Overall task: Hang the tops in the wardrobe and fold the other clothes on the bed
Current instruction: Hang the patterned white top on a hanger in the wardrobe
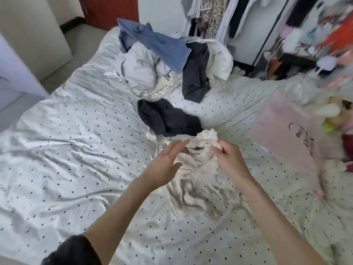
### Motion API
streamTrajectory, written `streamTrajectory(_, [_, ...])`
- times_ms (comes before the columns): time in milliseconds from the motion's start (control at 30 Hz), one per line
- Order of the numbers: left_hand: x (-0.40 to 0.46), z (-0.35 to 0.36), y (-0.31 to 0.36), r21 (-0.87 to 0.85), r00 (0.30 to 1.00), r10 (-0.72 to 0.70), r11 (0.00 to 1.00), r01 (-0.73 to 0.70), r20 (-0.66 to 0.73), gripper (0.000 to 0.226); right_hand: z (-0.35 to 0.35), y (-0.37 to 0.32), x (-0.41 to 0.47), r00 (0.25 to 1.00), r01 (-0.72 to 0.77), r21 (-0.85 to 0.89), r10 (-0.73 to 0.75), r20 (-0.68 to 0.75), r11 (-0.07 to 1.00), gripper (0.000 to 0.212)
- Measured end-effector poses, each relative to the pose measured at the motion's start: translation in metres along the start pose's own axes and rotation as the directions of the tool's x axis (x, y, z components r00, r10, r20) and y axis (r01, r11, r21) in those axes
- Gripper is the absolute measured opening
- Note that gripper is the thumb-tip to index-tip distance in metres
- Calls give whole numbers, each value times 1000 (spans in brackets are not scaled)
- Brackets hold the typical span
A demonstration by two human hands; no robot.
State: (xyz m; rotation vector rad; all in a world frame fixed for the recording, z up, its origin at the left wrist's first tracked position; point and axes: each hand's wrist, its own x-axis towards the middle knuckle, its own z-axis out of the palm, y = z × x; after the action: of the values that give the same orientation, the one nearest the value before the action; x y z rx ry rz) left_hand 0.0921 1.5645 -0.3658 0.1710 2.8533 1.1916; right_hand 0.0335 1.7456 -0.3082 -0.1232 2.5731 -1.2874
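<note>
A cream lace-trimmed garment (198, 169) hangs crumpled between my hands above the dotted white bed sheet (66, 150). My right hand (231, 159) pinches its upper lace edge. My left hand (164, 165) is beside the cloth with fingers spread, fingertips touching its top edge. Beyond lies a dark navy garment (168, 119). A pile at the far end of the bed holds a blue denim piece (162, 46), dark jeans (196, 77), a pale grey garment (139, 73) and a white padded one (219, 62). A pink top (292, 134) lies flat on the right.
Hanging clothes fill the open wardrobe (214, 14) behind the bed. Blurred colourful clutter (324, 35) and soft toys (336, 115) sit at the right. A pale cabinet (19, 73) stands at the left beside the floor.
</note>
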Motion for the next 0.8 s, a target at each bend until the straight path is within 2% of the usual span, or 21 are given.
streamTrajectory(67, [12,-34,20,-56,992,123,991,-121,22,72,-19,-43,-8,993,118,-99,-116,24,988,27])
streamTrajectory(133, [13,-69,44,-152,967,250,955,-256,-56,69,-35,-92,-23,976,217,-152,-210,58,964,30])
streamTrajectory(233, [-9,-127,78,-307,928,273,887,-345,-256,56,-45,-165,-58,930,364,-191,-345,125,911,31])
streamTrajectory(333, [-46,-178,93,-369,919,258,857,-360,-297,33,-40,-224,-89,878,476,-208,-448,168,854,25])
streamTrajectory(467, [-120,-255,78,-337,930,182,895,-291,-321,25,-11,-294,-123,818,571,-211,-530,223,793,14])
streamTrajectory(600, [-217,-348,50,-339,905,29,922,-189,-424,11,47,-362,-148,766,614,20,-602,223,789,10])
streamTrajectory(667, [-262,-389,40,-351,890,-29,924,-149,-455,19,79,-397,-158,714,654,94,-654,250,750,17])
streamTrajectory(767, [-326,-445,22,-295,831,-103,952,-77,-547,28,139,-449,-170,645,686,160,-695,317,709,4])
streamTrajectory(800, [-347,-462,14,-286,802,-136,957,-44,-581,30,162,-468,-175,603,705,185,-716,352,685,12])
